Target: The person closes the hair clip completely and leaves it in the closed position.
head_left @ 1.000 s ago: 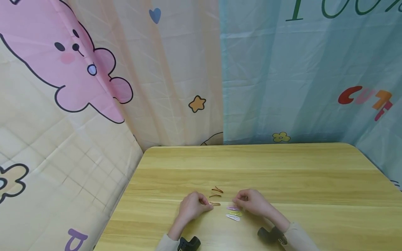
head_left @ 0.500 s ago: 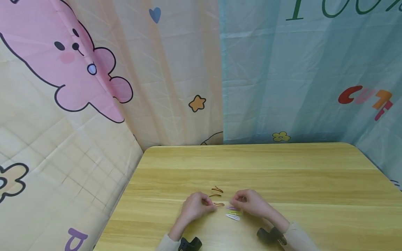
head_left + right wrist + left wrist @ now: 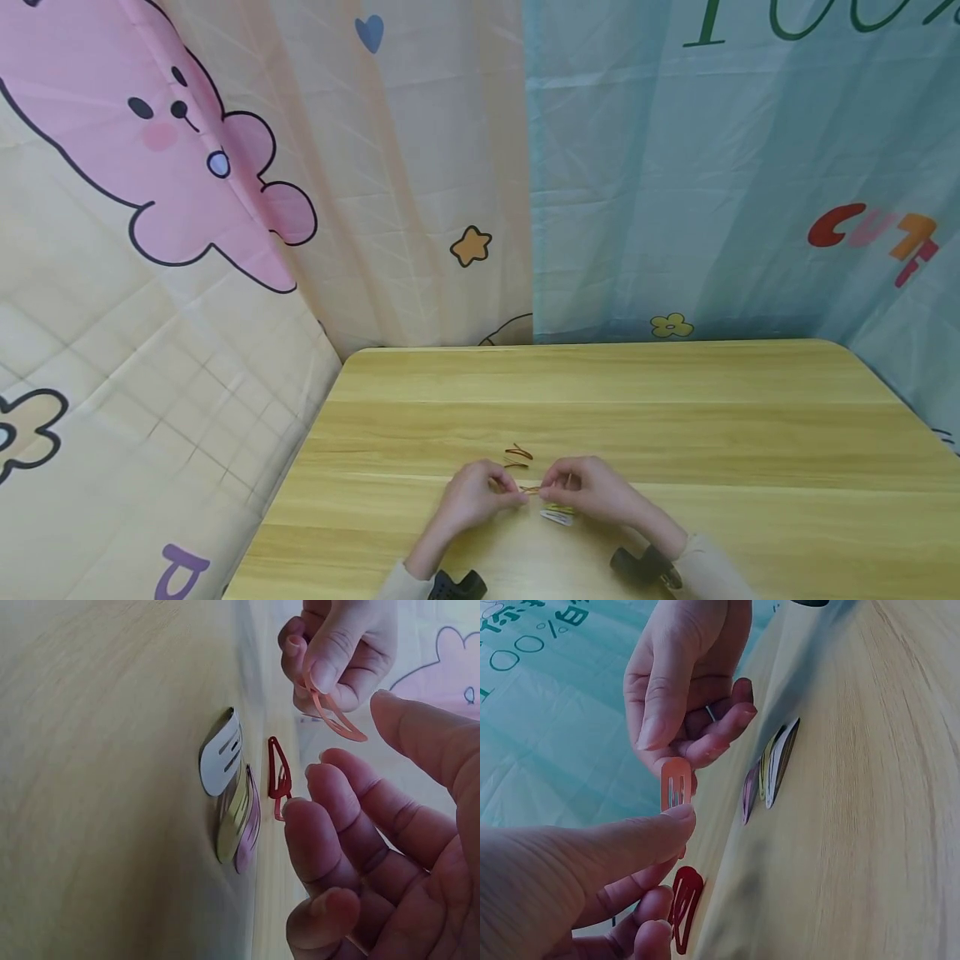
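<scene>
"What have you got in your left hand (image 3: 482,498)?"

"You're pinching a coral snap hair clip (image 3: 676,780) between thumb and forefinger. It's between your two hands, above the table (image 3: 637,417), its free end pointing right, its two leaves apart."

"And your right hand (image 3: 598,493)?"

"Thumb and forefinger are apart, either side of the clip's free end. You can't tell whether a fingertip touches it."

"What's lying around you?"

"On the far side, a red snap clip (image 3: 694,895) and a second reddish one lie on the table, one just beyond the other. By your right hand there's a close row: a white snap clip (image 3: 219,763) nearest you, a yellow snap clip (image 3: 233,829) next, then a pinkish-purple snap clip (image 3: 246,844) farthest."

"Your wrists?"

"Each carries a black camera (image 3: 637,567)."
</scene>
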`<move>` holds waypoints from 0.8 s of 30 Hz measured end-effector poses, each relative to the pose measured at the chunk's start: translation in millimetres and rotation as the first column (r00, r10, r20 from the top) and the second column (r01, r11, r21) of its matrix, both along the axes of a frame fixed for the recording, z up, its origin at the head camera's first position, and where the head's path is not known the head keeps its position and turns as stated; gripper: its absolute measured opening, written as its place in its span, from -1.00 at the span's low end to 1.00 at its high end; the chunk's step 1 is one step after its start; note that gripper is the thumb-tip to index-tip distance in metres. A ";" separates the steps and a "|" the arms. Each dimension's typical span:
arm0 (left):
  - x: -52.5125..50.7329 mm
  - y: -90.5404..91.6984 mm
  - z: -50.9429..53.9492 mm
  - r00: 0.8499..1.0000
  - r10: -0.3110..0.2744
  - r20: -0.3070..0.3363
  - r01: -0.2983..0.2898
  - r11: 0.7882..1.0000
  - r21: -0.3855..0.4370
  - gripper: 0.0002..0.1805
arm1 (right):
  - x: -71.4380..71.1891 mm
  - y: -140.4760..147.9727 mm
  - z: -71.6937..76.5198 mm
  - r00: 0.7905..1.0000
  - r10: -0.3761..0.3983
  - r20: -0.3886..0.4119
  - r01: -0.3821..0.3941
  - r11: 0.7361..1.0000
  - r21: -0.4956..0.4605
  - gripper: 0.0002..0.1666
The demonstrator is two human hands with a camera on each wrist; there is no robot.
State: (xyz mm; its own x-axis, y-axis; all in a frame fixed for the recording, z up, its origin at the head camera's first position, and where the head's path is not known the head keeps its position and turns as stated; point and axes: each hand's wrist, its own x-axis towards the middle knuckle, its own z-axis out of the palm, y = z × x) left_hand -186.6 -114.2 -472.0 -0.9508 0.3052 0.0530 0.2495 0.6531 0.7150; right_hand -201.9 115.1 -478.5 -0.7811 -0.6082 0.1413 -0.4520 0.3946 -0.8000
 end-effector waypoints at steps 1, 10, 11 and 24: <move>0.3 0.7 0.1 1.000 -0.003 0.002 0.003 1.000 0.004 -0.79 | -0.1 -0.3 -0.2 1.000 0.005 -0.002 -0.005 1.000 -0.004 -0.79; 6.6 8.7 4.7 0.999 -0.031 0.035 0.030 0.999 0.025 -0.79 | 1.1 -2.2 2.1 1.000 0.027 -0.015 -0.028 0.999 -0.039 -0.84; 7.3 9.4 5.7 0.999 -0.031 0.032 0.031 0.999 0.022 -0.79 | 1.1 -2.4 2.4 1.000 0.028 -0.014 -0.028 0.999 -0.040 -0.85; 9.4 11.0 11.8 1.000 -0.002 0.002 0.002 1.000 0.023 -0.79 | 0.6 -1.6 0.5 0.996 0.036 -0.079 -0.041 0.998 -0.056 -0.80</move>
